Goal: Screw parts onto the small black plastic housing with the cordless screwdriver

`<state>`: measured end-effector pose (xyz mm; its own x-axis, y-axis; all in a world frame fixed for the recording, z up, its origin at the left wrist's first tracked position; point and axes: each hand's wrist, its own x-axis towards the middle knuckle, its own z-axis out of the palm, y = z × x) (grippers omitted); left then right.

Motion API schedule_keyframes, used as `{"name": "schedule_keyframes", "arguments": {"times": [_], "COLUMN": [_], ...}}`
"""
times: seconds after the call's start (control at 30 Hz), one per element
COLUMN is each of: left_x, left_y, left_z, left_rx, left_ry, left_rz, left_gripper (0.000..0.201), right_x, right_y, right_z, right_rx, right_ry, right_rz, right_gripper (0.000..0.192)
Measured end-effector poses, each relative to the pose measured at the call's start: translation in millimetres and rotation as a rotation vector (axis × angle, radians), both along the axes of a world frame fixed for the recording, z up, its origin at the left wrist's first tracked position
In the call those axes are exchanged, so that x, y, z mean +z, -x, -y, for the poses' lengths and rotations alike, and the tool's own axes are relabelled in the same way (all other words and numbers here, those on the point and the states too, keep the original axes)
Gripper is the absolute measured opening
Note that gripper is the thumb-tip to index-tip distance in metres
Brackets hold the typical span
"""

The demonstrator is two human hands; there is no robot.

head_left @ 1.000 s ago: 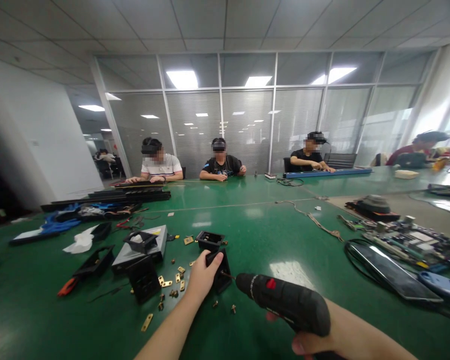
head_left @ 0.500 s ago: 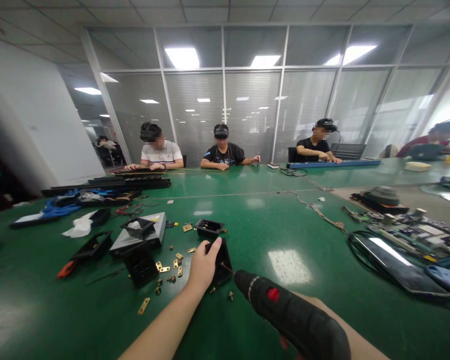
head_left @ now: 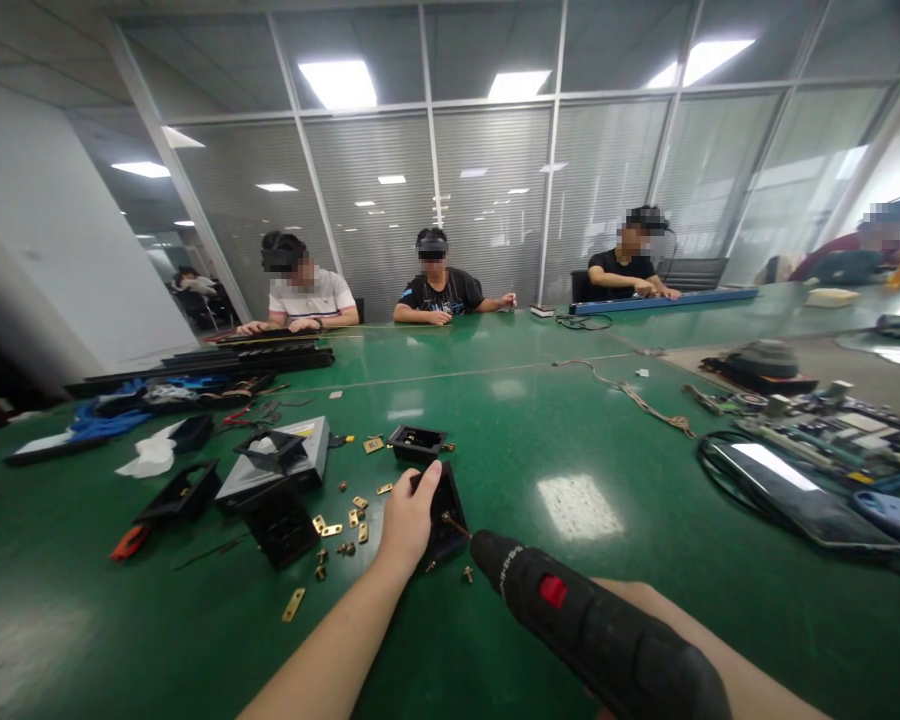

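Note:
My left hand (head_left: 406,515) grips a black plastic box (head_left: 450,500) by its left wall, thumb over the top edge, and holds it tilted up on the table. A black cordless drill (head_left: 592,620) with a red switch points at the box, its thin bit reaching inside to a brass-coloured screw. My right hand (head_left: 626,600) is round the drill's handle, mostly hidden behind the tool body. Small screws (head_left: 467,575) lie below the box. Brass plates (head_left: 331,531) and more screws are scattered left of my left hand. Another black box (head_left: 418,443) stands just behind.
At left are more black boxes (head_left: 277,525), a silver metal case (head_left: 311,450), pliers and blue gloves (head_left: 112,418). Circuit boards (head_left: 847,440), a phone (head_left: 802,495) and a cable lie at right. Several people sit along the far side of the green table (head_left: 495,400).
The view has tipped slightly down. The drill bit now sits against the screw inside the box, whose inside shows a little more. Both hands keep their hold.

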<state>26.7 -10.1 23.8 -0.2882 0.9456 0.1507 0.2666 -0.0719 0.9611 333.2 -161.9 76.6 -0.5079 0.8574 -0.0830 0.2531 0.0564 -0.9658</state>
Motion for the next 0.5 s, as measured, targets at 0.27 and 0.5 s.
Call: {"name": "schedule_keyframes", "arguments": {"times": [0.27, 0.5], "left_x": [-4.7, -4.8], "left_y": [2, 2], "left_z": [-7, -8], "left_rx": [-0.003, -0.015], "left_ry": [-0.008, -0.001], "left_rz": [0.001, 0.021], "left_gripper": [0.07, 0.07], "right_x": [-26.7, -24.7], "right_y": [-17, -15], "right_z": [-1, -2], "right_rx": [-0.011, -0.021], "right_ry": [0.094, 0.137], "right_rz": [0.093, 0.114], "right_gripper": [0.052, 0.073]}}
